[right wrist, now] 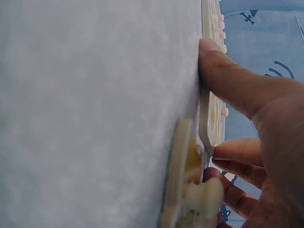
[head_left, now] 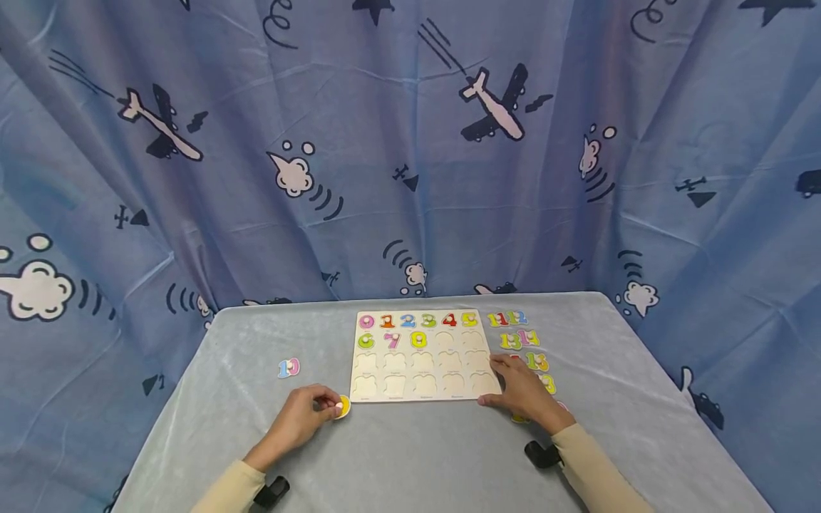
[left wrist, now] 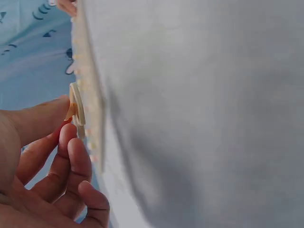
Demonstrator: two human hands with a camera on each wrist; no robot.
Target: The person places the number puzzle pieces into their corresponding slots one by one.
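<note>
- One puzzle board (head_left: 423, 356) is lying on the desk (head_left: 417, 456), toward the far edge and about midway between the side edges.
- Nine number pieces are sitting in the board's two far rows: six in the farthest row, three in the next; the remaining slots are showing bare wood.
- One loose "10" piece (head_left: 288, 368) is lying left of the board, well apart from it.
- Several loose number pieces (head_left: 521, 338) are lying in a column just beside the board's right edge; some are hidden under the right hand, so I cannot give a full count.
- The left hand (head_left: 306, 417) is pinching one yellow piece (head_left: 343, 407) between thumb and curled fingers (left wrist: 71, 147), just beside the board's near left corner; the left wrist view is showing the piece (left wrist: 76, 109) close against the board's edge.
- The right hand (head_left: 522, 392) is resting at the board's near right corner, thumb (right wrist: 223, 76) pressing along the near edge and fingers lying on the right edge, gripping nothing I can see.
- One knobbed yellow piece (right wrist: 187, 185) is lying just beside that corner, partly under the right hand.
- Bare desk is running wide along the near edge and at the left side.
</note>
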